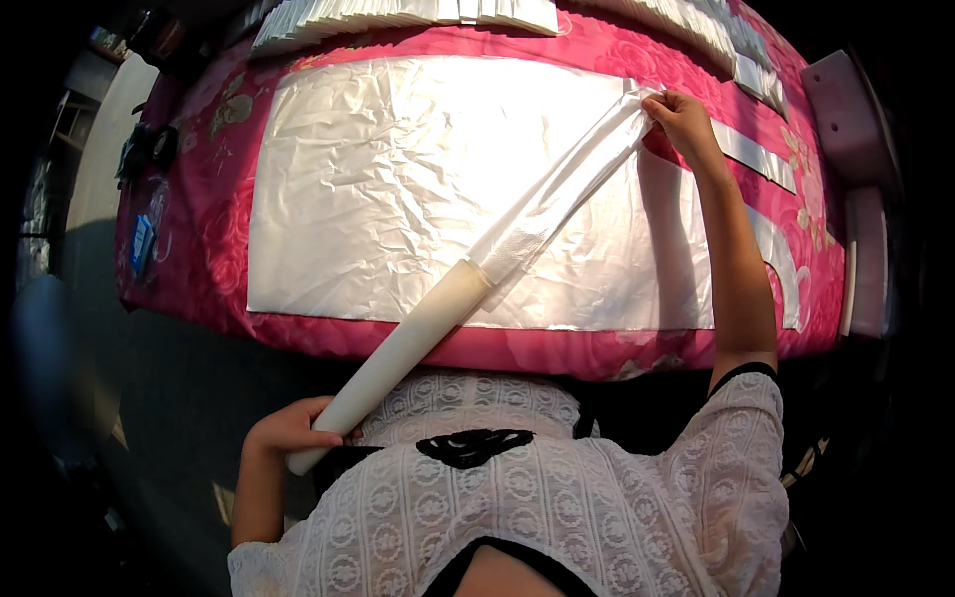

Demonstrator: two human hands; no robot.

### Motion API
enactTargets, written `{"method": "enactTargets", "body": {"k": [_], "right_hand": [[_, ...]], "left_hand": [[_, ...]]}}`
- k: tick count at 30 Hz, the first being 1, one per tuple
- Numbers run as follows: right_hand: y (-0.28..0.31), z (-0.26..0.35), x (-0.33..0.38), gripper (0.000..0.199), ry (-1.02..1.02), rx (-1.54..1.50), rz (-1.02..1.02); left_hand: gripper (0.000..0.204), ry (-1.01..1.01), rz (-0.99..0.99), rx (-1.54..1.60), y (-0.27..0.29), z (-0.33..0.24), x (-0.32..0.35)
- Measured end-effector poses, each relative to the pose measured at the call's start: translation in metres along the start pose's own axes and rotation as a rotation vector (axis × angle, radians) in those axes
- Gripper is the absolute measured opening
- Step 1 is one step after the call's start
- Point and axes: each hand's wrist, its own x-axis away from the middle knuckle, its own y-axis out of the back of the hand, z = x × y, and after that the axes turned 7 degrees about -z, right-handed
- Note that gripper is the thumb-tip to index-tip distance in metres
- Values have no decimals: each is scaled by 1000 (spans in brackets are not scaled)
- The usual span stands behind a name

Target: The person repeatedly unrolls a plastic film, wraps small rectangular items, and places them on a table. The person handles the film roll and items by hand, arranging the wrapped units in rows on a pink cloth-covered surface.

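Note:
My left hand [286, 428] is closed round the lower end of a long white tube [393, 360], which slants up and to the right from beside my waist. A thin white plastic film [569, 189], gathered into a long narrow length, stretches from the tube's upper end. My right hand [681, 119] pinches the far end of that film with the arm reaching out. Beneath it a large crumpled white plastic sheet [333, 199] lies flat on the table, bright with glare in the middle. Whether the film continues inside the tube is hidden.
A pink flowered cloth [209, 264] covers the table. Stacks of folded white pieces [403, 12] line the far edge, with more at the far right [761, 82]. Flat white strips [756, 159] lie right of the sheet. A small blue packet [142, 242] is at the left.

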Motion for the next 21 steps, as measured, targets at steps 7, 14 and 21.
{"method": "enactTargets", "body": {"k": [7,14,21], "right_hand": [[-18,29,11,18,27,-75,100],[-72,62,16,19,123,-44,205],[-77,69,11,20,116,2,264]], "left_hand": [[54,-48,32,-495,16,-77,-3],[45,-762,-459,-1298,-39,-177,-80],[64,-1297,-142,-1392,-68,-148,-119]]}}
